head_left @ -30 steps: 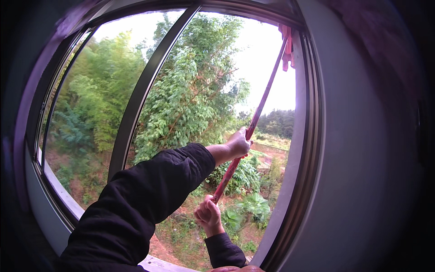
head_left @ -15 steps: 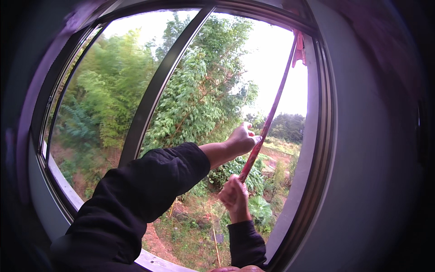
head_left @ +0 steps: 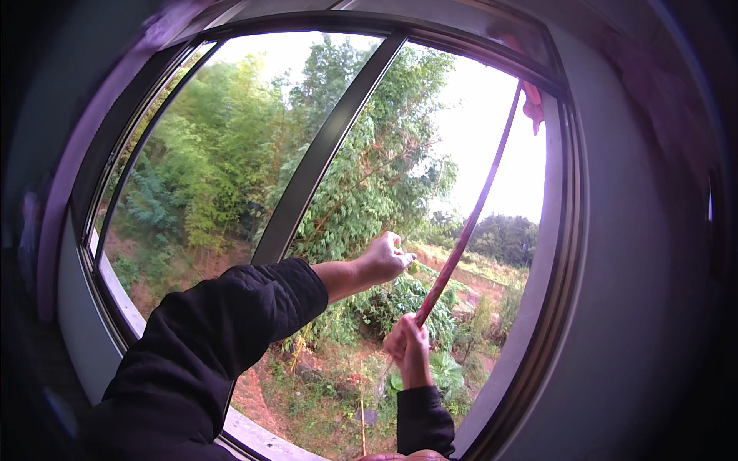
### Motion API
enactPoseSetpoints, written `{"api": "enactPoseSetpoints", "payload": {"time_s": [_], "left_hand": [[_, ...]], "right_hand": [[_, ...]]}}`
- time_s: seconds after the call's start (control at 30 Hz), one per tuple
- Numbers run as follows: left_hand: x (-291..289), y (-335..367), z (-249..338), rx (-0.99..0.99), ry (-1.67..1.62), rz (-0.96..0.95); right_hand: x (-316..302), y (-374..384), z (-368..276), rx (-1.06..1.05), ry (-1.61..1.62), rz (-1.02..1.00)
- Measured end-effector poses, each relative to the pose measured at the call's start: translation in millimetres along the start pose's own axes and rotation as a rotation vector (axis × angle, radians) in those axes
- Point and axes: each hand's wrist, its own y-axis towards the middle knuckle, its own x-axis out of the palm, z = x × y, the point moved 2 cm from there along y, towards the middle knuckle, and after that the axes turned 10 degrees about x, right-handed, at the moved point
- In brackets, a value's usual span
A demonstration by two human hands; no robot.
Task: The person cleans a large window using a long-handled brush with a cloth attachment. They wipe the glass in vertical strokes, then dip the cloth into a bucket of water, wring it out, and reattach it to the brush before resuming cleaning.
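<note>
A long reddish pole (head_left: pixel 470 219) slants up through the open window bay to the upper right. My right hand (head_left: pixel 410 347) wraps its fingers around the lower end. At the pole's top, outside under the upper frame, hangs a red-pink cloth-like piece (head_left: pixel 532 106); how it joins the pole is unclear. To the left of the pole, my left hand (head_left: pixel 383 259) reaches out through the opening with loosely curled fingers apart. It does not touch the pole, and no held object shows in it. Both arms wear dark sleeves.
A dark window frame (head_left: pixel 567 269) surrounds the opening, with an upright bar (head_left: pixel 330 150) left of my hands. Glass covers the left bay. Below runs a pale sill (head_left: pixel 265 439); a grey wall (head_left: pixel 630 253) stands at right. Outside are trees (head_left: pixel 384 154) and sloping ground.
My left hand has drawn away from the pole, leftward and down. The right hand still grips the pole. The view has shifted, so the window sits lower and further right.
</note>
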Motion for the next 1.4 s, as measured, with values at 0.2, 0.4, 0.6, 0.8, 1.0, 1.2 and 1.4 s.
{"api": "enactPoseSetpoints", "payload": {"time_s": [0.2,0.4,0.6,0.8,1.0,1.2,1.4], "left_hand": [[34,-1,-9,-0.054,-0.089,-0.064],[84,-11,-4,-0.172,-0.446,-0.265],[75,-12,-24,-0.140,-0.470,-0.173],[32,2,-31,-0.161,-0.451,-0.113],[-23,23,-26,-0.192,-0.460,0.137],[-58,36,-46,-0.114,-0.409,0.264],[-53,14,-61,-0.175,-0.347,0.161]], "right_hand": [[2,-50,68,0.111,0.149,-0.074],[1,-90,94,0.258,0.194,-0.035],[-5,-80,102,0.297,0.098,0.007],[5,-41,102,0.256,0.007,-0.106],[34,10,84,0.280,-0.074,-0.132],[47,33,80,0.325,-0.086,-0.184],[45,19,118,0.351,0.074,-0.208]]}}
